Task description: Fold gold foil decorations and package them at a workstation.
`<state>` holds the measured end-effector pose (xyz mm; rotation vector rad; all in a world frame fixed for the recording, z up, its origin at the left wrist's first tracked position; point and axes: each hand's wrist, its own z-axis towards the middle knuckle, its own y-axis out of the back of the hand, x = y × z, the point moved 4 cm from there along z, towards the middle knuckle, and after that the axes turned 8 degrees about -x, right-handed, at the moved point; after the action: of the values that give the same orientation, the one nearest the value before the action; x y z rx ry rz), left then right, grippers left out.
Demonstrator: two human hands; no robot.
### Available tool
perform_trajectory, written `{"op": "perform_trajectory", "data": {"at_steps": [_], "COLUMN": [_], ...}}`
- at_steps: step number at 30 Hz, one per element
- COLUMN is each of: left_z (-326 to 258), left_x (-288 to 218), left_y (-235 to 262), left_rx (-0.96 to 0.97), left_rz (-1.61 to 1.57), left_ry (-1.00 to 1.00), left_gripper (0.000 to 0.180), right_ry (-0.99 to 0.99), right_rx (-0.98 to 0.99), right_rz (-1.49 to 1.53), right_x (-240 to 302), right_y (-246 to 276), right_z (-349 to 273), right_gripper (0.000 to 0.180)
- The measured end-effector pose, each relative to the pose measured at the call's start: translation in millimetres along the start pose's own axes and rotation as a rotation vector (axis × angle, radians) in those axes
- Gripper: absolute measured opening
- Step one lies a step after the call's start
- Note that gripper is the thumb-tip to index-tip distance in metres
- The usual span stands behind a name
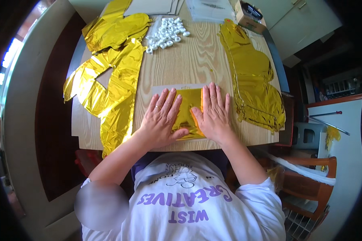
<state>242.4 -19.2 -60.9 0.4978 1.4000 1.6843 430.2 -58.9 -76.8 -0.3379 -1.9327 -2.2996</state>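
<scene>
Both my hands lie flat, fingers stretched out, on a folded piece of gold foil (189, 105) near the table's front edge. My left hand (161, 116) presses on its left part, and my right hand (215, 114) covers its right part, where an orange edge shows. Beneath the foil is a flat, clear plastic bag (159, 89), its top edge showing beyond my fingers. To the left, a large flat gold foil balloon (122, 86) hangs over the front edge. A flat stack of gold foil balloons (253, 74) lies on the right.
More crumpled gold foil (118, 30) covers the far left of the wooden table (197, 52). Beyond my hands is a heap of small white rolls (169, 34). Grey card sheets (151, 7), clear plastic bags (211, 11) and a small box (249, 18) stand along the far side.
</scene>
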Motion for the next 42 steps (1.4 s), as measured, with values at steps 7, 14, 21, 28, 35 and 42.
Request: {"op": "perform_trajectory", "data": {"at_steps": [7,14,21,28,35,42], "left_z": [-5,-5,-4,-7,-5,-8], "left_x": [-2,-2,-3,-1,-1,1], "left_y": [4,5,7,6,6,8], "left_rx": [0.046,0.058,0.077,0.088,0.062,0.042], "left_rz": [-0.095,-0.118,-0.146,-0.168,-0.151,-0.186], "left_ry": [-0.062,-0.036,-0.019,-0.004,-0.028,-0.017], "left_gripper": [0.103,0.102,0.104,0.105,0.106,0.107], "right_ry": [0.018,0.128,0.106,0.218,0.364,0.09], "right_rx": [-0.026,-0.241,-0.239,-0.234,-0.165,-0.152], "right_rz": [0.032,0.471,0.086,0.162,0.038,0.273], "right_x": [-4,-27,-43,-37,-25,-54], "right_y": [24,34,-15,-4,-21,5], "right_z": [17,180,265,236,273,206], "right_gripper": [0.067,0.023,0.018,0.017,0.018,0.016]}}
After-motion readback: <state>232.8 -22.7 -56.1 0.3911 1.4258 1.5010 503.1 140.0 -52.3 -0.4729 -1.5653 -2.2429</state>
